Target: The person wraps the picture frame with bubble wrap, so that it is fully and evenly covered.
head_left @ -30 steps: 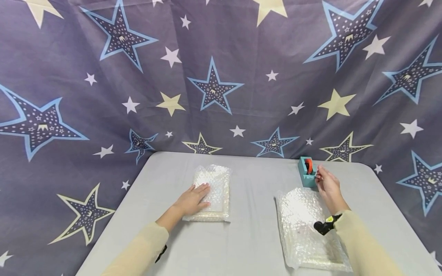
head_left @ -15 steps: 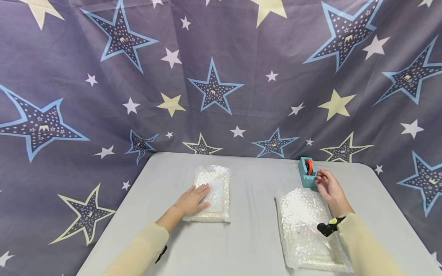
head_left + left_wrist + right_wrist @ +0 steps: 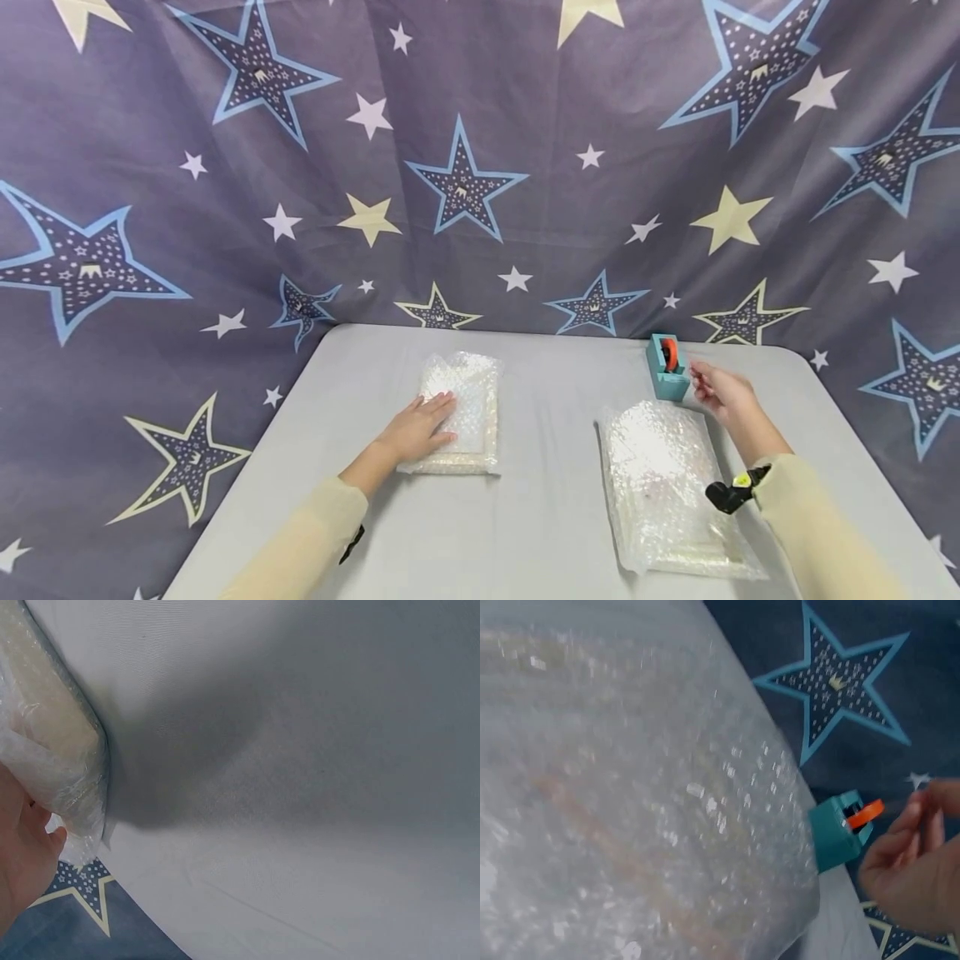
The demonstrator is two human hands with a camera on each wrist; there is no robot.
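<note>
My left hand (image 3: 416,432) lies flat, fingers spread, on a small bubble-wrapped flat package (image 3: 476,400). The left wrist view shows this package's wrapped edge (image 3: 60,712) beside the thumb. At the far right stands a teal tape dispenser (image 3: 667,385) holding a roll with an orange core (image 3: 670,354). Just right of its cutting edge, my right hand (image 3: 731,396) pinches thumb and forefinger together on the end of the clear tape, which barely shows. In the right wrist view the curled fingers (image 3: 900,847) are close beside the dispenser.
A larger bubble-wrapped package (image 3: 660,492) lies in front of the dispenser, left of the right forearm. A grey table (image 3: 547,467) carries everything. Behind it hangs a dark curtain (image 3: 525,92) printed with stars.
My right hand has drawn slightly right, away from the dispenser, and the right forearm has shifted off the larger package. The left hand stays on the small package.
</note>
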